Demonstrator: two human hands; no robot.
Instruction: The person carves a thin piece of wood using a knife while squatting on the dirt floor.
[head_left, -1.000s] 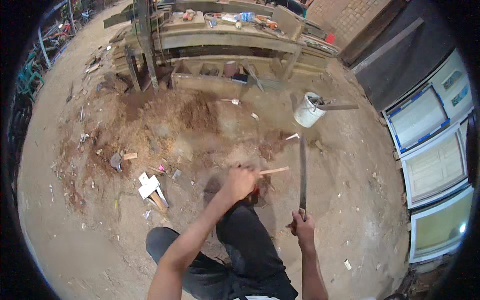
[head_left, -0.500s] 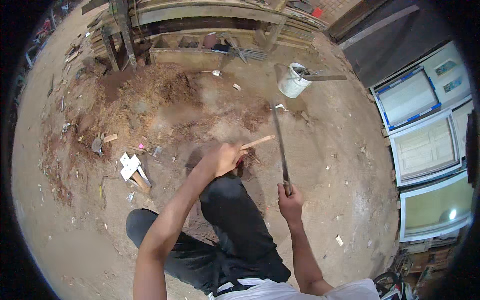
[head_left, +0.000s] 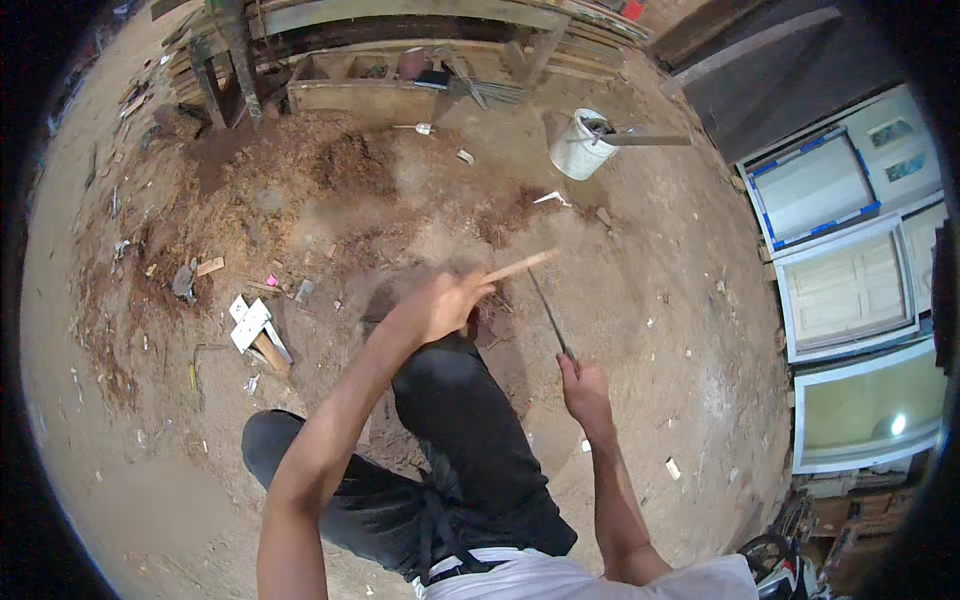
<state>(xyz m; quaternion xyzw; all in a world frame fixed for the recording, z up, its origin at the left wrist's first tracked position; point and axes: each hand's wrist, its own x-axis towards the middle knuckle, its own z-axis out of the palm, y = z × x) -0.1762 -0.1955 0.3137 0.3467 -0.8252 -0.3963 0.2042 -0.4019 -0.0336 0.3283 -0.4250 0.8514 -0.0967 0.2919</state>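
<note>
The left hand point(head_left: 445, 305) is clamped on the stick point(head_left: 520, 268), fingers curled round its near end; the hand is to the left of the bucket point(head_left: 578, 155) and nearer the person than the bucket is. The stick is pale wood, and its free end slants up and right, on the bucket's near side, well apart from it. The right hand point(head_left: 586, 392) is clamped too, in a fist around the base of the blade point(head_left: 550, 318), almost straight below the bucket in view. The handle is hidden inside the fist. The blade is long, narrow and dark, slanting up and left from that fist, and its far end meets the stick in view; whether the 2 touch, I cannot tell.

The bucket is white and stands upright, with a flat bar point(head_left: 650, 140) jutting from its top to the right. Just on its near side lies a bent white scrap point(head_left: 552, 198). Left of the bucket, sawdust point(head_left: 310, 150) is spread over the ground. Beyond and left of the bucket stands the bench point(head_left: 400, 22), a wooden box point(head_left: 350, 98) beneath it. Well right of the bucket, 3 framed panels point(head_left: 850, 305) lean in a row.
</note>
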